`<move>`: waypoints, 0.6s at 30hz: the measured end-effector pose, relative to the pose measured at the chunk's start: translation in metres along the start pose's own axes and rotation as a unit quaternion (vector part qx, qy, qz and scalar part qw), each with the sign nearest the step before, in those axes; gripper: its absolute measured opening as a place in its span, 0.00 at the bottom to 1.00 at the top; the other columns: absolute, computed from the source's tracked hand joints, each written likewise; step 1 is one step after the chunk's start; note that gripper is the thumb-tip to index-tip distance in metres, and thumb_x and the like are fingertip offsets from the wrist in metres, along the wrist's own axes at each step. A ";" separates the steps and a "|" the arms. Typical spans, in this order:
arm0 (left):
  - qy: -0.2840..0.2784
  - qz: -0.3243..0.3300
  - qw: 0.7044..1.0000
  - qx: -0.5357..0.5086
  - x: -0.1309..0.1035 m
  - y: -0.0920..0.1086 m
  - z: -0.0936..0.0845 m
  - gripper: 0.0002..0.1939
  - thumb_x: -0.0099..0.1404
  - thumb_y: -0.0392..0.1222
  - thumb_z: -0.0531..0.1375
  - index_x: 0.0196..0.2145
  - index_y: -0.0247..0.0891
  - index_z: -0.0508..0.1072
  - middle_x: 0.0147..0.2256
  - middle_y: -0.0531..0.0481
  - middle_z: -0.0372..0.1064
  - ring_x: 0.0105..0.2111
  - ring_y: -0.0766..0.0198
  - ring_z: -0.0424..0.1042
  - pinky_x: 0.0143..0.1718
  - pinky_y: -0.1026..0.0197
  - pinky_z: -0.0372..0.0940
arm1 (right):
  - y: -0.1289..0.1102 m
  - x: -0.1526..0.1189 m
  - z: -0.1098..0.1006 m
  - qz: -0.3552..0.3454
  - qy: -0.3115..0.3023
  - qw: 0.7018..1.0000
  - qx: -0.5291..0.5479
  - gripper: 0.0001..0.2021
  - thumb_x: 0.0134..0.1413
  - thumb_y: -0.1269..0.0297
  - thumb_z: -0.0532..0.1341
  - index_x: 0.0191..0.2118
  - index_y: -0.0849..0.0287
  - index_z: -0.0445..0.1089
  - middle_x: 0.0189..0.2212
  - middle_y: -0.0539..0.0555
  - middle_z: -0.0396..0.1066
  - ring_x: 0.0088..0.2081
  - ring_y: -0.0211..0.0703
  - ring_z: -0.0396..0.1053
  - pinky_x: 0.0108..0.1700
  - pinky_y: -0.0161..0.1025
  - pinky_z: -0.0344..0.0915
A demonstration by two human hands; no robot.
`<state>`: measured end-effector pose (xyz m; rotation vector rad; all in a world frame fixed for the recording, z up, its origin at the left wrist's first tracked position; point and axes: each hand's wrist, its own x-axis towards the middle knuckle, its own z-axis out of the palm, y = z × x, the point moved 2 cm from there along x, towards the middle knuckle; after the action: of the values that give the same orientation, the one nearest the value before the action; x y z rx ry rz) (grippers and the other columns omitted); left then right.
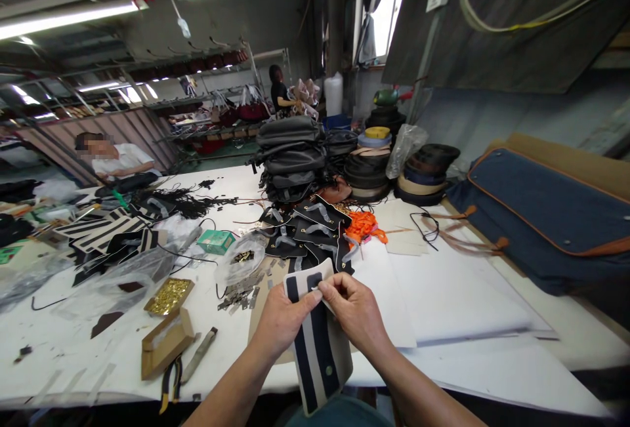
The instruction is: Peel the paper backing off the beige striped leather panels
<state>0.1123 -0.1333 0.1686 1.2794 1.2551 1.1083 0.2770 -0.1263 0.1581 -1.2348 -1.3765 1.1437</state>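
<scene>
A striped cream-and-navy fabric panel (315,358) hangs at the table's front edge, with a small round snap near its lower end. My left hand (280,319) is closed on its left side, thumb across the upper part. My right hand (355,309) pinches near the top, beside a dark patch, with a small pale bit at the fingertips that I cannot make out. Just beyond the panel are black pieces with clear plastic-wrapped parts (315,230). Flat metal strips (241,292) lie to the left of my left hand.
On the left are a box of gold-coloured hardware (170,296), an open cardboard box (165,345), yellow-black pliers (170,384) and a cutter (199,355). Black bags (290,151) and strap rolls (367,174) stand behind. A blue bag (546,210) lies right. Two people are farther back.
</scene>
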 end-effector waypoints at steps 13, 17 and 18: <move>0.090 -0.013 0.992 0.086 -0.006 0.006 0.005 0.10 0.56 0.45 0.69 0.34 0.38 0.83 0.33 0.48 0.83 0.33 0.54 0.80 0.36 0.58 0.72 | -0.005 0.001 -0.014 0.003 -0.115 0.991 -0.068 0.11 0.57 0.58 0.66 0.29 0.58 0.68 0.26 0.46 0.66 0.29 0.38 0.61 0.30 0.34 0.56; 0.113 0.011 0.988 0.107 -0.010 0.000 0.006 0.08 0.58 0.45 0.68 0.32 0.39 0.82 0.27 0.52 0.80 0.28 0.58 0.76 0.31 0.62 0.69 | -0.011 0.003 -0.012 -0.048 -0.141 0.980 -0.132 0.16 0.63 0.59 0.61 0.25 0.57 0.61 0.23 0.44 0.59 0.27 0.37 0.57 0.30 0.35 0.51; 0.118 0.011 0.987 0.106 -0.009 -0.003 0.005 0.08 0.57 0.45 0.68 0.31 0.38 0.82 0.26 0.52 0.79 0.27 0.59 0.75 0.30 0.62 0.68 | -0.014 0.001 -0.010 -0.061 -0.145 0.978 -0.138 0.16 0.65 0.60 0.59 0.25 0.56 0.60 0.23 0.44 0.58 0.27 0.37 0.56 0.30 0.35 0.51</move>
<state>0.1167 -0.1430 0.1655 1.3491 1.5729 1.1938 0.2850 -0.1251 0.1730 -1.1873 -1.8561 1.1027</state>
